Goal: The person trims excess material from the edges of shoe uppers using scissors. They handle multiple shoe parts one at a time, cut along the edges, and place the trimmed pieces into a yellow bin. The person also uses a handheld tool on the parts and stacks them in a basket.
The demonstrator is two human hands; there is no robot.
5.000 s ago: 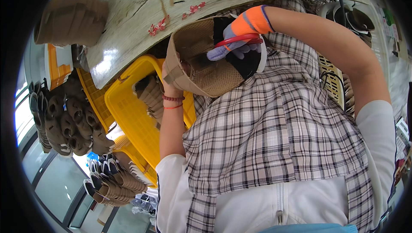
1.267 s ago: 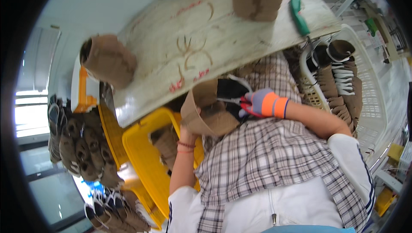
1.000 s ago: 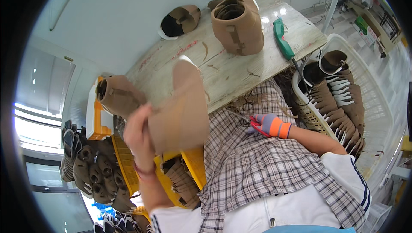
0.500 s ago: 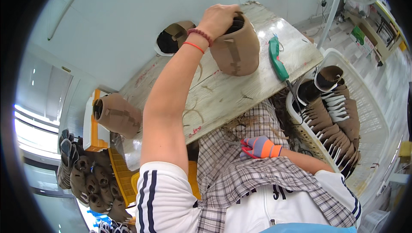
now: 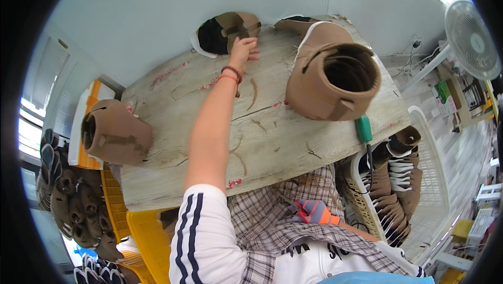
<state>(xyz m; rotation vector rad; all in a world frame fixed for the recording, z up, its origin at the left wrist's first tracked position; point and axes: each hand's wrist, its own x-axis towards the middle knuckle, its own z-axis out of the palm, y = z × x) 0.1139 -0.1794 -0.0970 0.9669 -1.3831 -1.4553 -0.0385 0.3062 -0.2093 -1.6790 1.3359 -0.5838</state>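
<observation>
My left hand [image 5: 244,52] is bare, fingers apart, reaching across the worktable [image 5: 209,127]. It is at the near edge of a brown boot upper [image 5: 242,22] with black lining, lying by the wall; I cannot tell whether they touch. My right hand [image 5: 318,213], in a grey and orange glove, rests low over my lap, closed on small red-handled scissors [image 5: 301,206], mostly hidden. A larger brown upper [image 5: 319,87] stands at the table's right with its round opening facing me. Another brown upper [image 5: 123,135] sits at the left edge.
Behind the large upper, a green corded tool [image 5: 363,128] is partly hidden. A white basket [image 5: 432,179] of stacked brown uppers stands at right. Yellow crates [image 5: 149,242] and heaped uppers [image 5: 81,205] are at lower left. A fan [image 5: 474,38] stands far right.
My left hand has let go of the large upper, now farther right with its opening toward me, and has moved left toward the upper by the wall. My right hand stays low. The view has shifted.
</observation>
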